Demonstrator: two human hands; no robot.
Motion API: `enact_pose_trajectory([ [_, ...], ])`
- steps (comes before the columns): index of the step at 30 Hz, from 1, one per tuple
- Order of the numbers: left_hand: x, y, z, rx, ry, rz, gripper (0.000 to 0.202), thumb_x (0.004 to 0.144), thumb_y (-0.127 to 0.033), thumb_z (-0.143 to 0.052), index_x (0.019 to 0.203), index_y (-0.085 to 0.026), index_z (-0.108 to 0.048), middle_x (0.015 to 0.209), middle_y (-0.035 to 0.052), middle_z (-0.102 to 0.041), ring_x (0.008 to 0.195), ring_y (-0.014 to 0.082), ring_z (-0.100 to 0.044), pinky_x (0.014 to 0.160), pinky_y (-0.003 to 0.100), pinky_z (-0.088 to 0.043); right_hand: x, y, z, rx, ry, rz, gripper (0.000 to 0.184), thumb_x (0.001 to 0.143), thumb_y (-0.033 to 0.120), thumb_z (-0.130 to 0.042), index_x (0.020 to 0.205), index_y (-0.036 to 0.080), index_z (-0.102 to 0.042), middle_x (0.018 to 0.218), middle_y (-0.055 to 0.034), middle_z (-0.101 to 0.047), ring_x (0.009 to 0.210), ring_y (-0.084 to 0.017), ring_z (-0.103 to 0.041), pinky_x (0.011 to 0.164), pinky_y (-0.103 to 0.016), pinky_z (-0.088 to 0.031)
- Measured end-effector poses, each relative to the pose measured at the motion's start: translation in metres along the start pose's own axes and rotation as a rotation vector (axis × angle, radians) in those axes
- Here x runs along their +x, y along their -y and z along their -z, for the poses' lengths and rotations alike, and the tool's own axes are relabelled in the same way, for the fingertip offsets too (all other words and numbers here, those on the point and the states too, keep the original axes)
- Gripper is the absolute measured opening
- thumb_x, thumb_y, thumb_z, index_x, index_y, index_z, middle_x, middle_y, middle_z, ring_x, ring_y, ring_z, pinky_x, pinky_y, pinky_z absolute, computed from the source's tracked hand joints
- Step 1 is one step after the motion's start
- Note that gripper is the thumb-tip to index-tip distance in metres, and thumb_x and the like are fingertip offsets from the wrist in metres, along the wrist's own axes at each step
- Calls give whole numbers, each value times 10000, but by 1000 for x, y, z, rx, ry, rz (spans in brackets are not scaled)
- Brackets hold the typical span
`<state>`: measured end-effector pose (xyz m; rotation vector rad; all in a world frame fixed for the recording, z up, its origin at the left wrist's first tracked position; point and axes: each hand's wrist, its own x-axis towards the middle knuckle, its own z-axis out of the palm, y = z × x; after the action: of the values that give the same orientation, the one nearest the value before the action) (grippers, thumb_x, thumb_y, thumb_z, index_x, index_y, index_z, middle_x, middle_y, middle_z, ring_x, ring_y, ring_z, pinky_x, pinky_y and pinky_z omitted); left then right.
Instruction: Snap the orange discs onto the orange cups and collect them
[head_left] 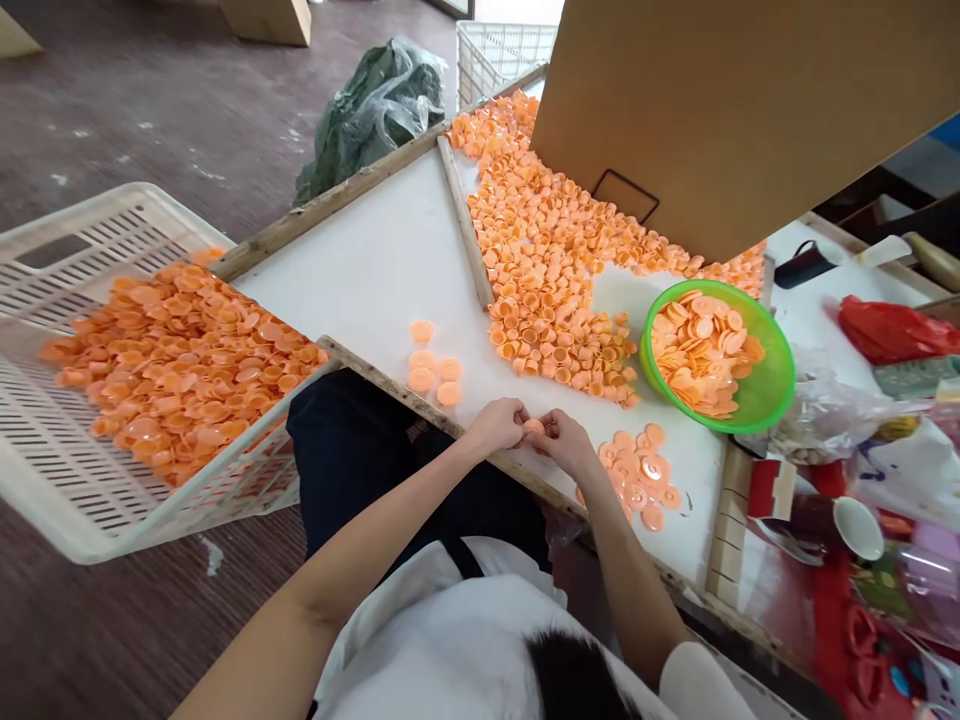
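Observation:
My left hand [496, 424] and my right hand [564, 438] meet at the near edge of the white table [375, 265], both pinched on one small orange cap [533, 428] held between the fingertips. A few finished orange caps [433, 372] lie on the table just left of my hands. Flat orange discs [637, 475] lie in a small heap to the right of my right hand. A large heap of cup-shaped orange caps [547, 270] covers the table beyond my hands.
A green bowl [772, 385] of orange discs stands at the right. A white slatted crate [82, 500] with many orange caps leans at the left. A big cardboard box [720, 110] stands behind the heap. Clutter, bags and a cup [859, 527] fill the far right.

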<state>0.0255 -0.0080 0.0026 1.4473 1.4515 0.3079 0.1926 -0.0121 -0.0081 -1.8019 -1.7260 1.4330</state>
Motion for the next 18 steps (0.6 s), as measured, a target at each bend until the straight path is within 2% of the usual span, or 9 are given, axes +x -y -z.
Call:
enact_pose_trajectory([
  [3, -14, 6, 17, 116, -130, 12, 191, 784, -136, -585, 961, -183, -637, 810, 33, -676, 779, 167, -625, 682, 229, -456, -16, -3, 16, -21, -112, 31, 211, 743, 375, -669, 895, 256, -584, 795, -12, -700, 746, -188, -658, 698, -326, -521],
  [7, -34, 27, 62, 478, -426, 102, 197, 853, -117, -512, 1005, -182, -619, 1056, 80, -597, 809, 187, -612, 729, 287, -473, -40, -22, 69, -95, -340, -43, 254, 762, 423, -631, 922, 230, -588, 871, -68, -696, 815, -234, -643, 771, -386, -484],
  [10, -39, 34, 86, 561, -592, 117, 285, 870, -104, -493, 1134, -181, -567, 1184, 110, -509, 874, 208, -605, 756, 313, -483, -48, -40, 99, -245, -426, -119, 250, 735, 415, -632, 894, 222, -615, 844, -53, -695, 765, -226, -633, 741, -376, -458],
  [13, -24, 24, 79, 597, -632, -65, 253, 896, -134, -491, 1131, -195, -565, 1138, 92, -531, 931, 205, -590, 784, 298, -482, -44, -50, 102, -337, -367, -117, 236, 719, 383, -640, 889, 219, -632, 872, -46, -678, 749, -201, -625, 703, -338, -454],
  [15, -4, 11, 63, 628, -573, -210, 254, 895, -114, -480, 1109, -209, -578, 1149, 80, -550, 951, 196, -583, 794, 293, -479, -38, -52, 91, -384, -331, -89, 233, 695, 338, -663, 893, 217, -638, 897, -51, -641, 771, -197, -619, 703, -325, -457],
  [18, 28, -6, 41, 736, -475, -337, 347, 856, -21, -437, 1120, -196, -577, 1214, 92, -552, 1016, 219, -565, 823, 328, -463, -32, -53, 76, -453, -336, -78, 205, 667, 275, -684, 856, 210, -639, 905, -55, -576, 803, -199, -608, 718, -320, -463],
])
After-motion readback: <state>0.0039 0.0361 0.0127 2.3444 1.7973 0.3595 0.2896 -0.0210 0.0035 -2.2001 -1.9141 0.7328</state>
